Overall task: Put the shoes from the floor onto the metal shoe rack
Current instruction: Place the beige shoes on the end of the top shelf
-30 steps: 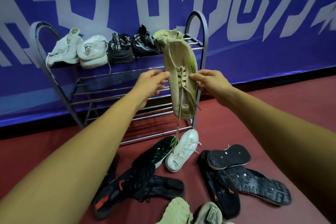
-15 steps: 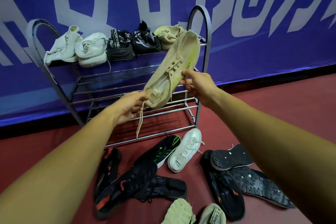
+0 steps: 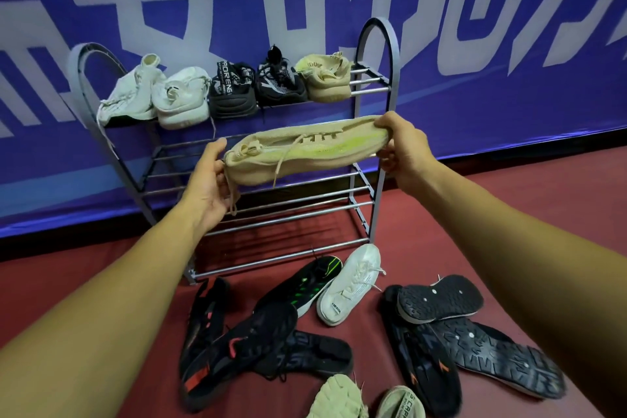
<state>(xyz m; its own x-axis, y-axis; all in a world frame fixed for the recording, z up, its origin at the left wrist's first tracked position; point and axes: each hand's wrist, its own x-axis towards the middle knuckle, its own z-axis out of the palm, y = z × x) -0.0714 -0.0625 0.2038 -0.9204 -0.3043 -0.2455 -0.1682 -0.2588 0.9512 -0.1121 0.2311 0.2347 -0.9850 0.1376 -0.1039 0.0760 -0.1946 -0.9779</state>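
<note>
Head view: beige shoe (image 3: 305, 151) is now level and side-on in front of the metal shoe rack (image 3: 390, 44), in the air at about second-shelf height. A second ago it hung toe-up from the fingers, and half a second ago it was at a diagonal, so it has been swung round to horizontal. Left hand (image 3: 210, 180) wraps the heel end, with the lace dangling past the palm. Right hand (image 3: 403, 149) grips the toe, fingers curled over it. Neither hand is free. Top shelf carries five shoes: two white, two black, and the matching beige one (image 3: 325, 80) at the right end (the gap beside it looks tight). My read is the shoe is being lined up for placement, either squeezed in next to its mate or put on the bare second shelf behind it; can't say which. Plenty left on the floor (image 3: 509, 214): white sneaker (image 3: 349, 285), black-green trainer (image 3: 305, 285), black sandals (image 3: 441, 299) and more at the bottom edge, so the task is well short of half done.
</note>
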